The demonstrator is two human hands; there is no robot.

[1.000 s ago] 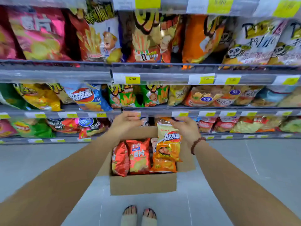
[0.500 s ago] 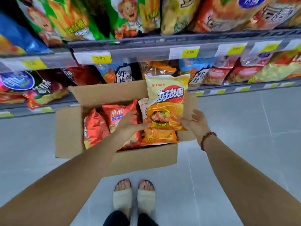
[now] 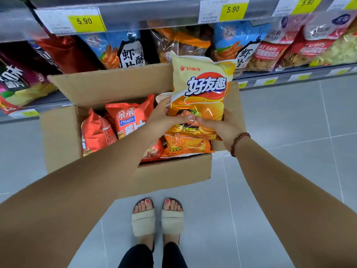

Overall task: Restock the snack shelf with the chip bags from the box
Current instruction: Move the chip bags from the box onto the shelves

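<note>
A yellow-orange chip bag [image 3: 202, 82] stands upright over the open cardboard box [image 3: 170, 171] on the floor. My left hand [image 3: 164, 117] grips its lower left edge and my right hand [image 3: 222, 126] grips its lower right corner. Inside the box lie two red chip bags [image 3: 123, 124] on the left and an orange chip bag [image 3: 185, 146] under the held one. The snack shelf [image 3: 270, 76] runs just behind the box, stocked with blue, red and clear bags.
A shelf rail with yellow 5.90 price tags [image 3: 232, 9] hangs close overhead. My sandalled feet [image 3: 158, 217] stand on grey floor tiles just in front of the box. Open tiled floor [image 3: 289, 132] stretches to the right.
I have bent lower toward the box. Both hands, open beside the yellow-orange bag half a second ago, have closed on its bottom edge.
</note>
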